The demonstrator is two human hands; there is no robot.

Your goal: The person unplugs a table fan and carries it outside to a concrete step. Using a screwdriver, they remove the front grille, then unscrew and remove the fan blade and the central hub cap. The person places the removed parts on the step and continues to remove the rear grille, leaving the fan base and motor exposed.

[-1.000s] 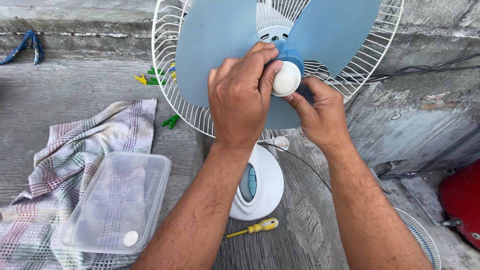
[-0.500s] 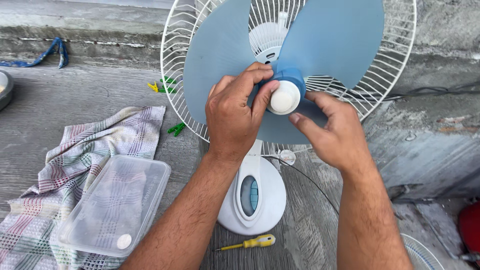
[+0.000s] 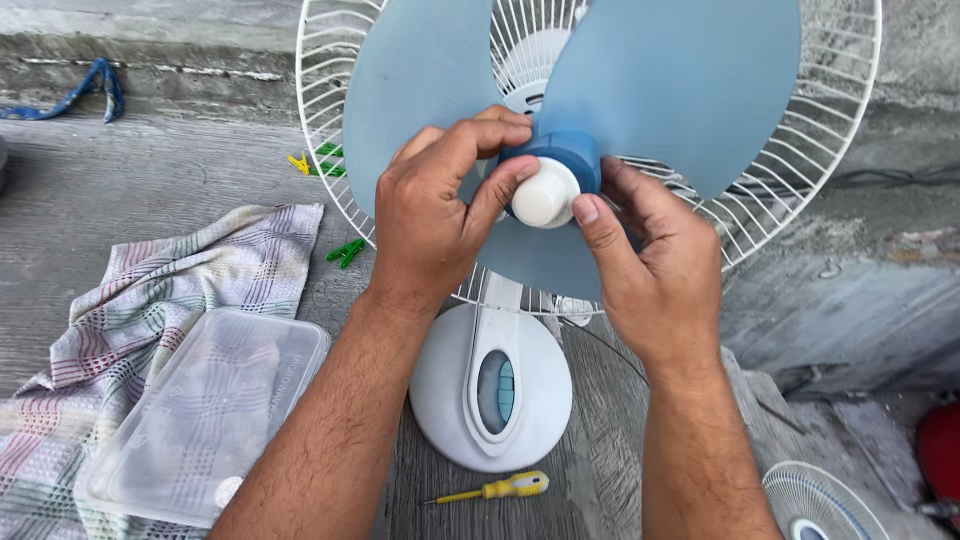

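Head view, looking down at a desk fan standing on a grey wooden bench (image 3: 150, 170). Centre: white spinner cap (image 3: 544, 194) on the hub of the pale blue fan blade (image 3: 680, 90), w/ the white rear guard (image 3: 830, 130) behind the blade; front guard off. Left hand (image 3: 435, 215): fingers curled over the top of the blue hub, thumb pressed on the cap's left edge, so the hand is closed on the cap and hub. Right hand (image 3: 650, 260): thumb tip touching the cap's right edge, remaining fingers tucked behind the hub and lower blade, narrow grip; how far they wrap behind can't be told. Cap thus sits pinched btw. both thumbs, approx. at the middle of the guard ring. Below the hands: the fan's round white base (image 3: 490, 385) w/ an oval blue control panel. Just in front of the base lies a yellow-handled screwdriver (image 3: 495, 489), apart from it. Left: a checked cloth (image 3: 190, 280) spread on the bench, w/ a clear plastic container (image 3: 205, 410) resting partly on it. Green and yellow clothes pegs (image 3: 345, 252) lie near the guard's left rim. Far left: a blue strap (image 3: 90, 90) along the concrete ledge. Bottom right: part of a second white guard (image 3: 820, 500) and a red object (image 3: 940, 450), cut off by the frame edge.
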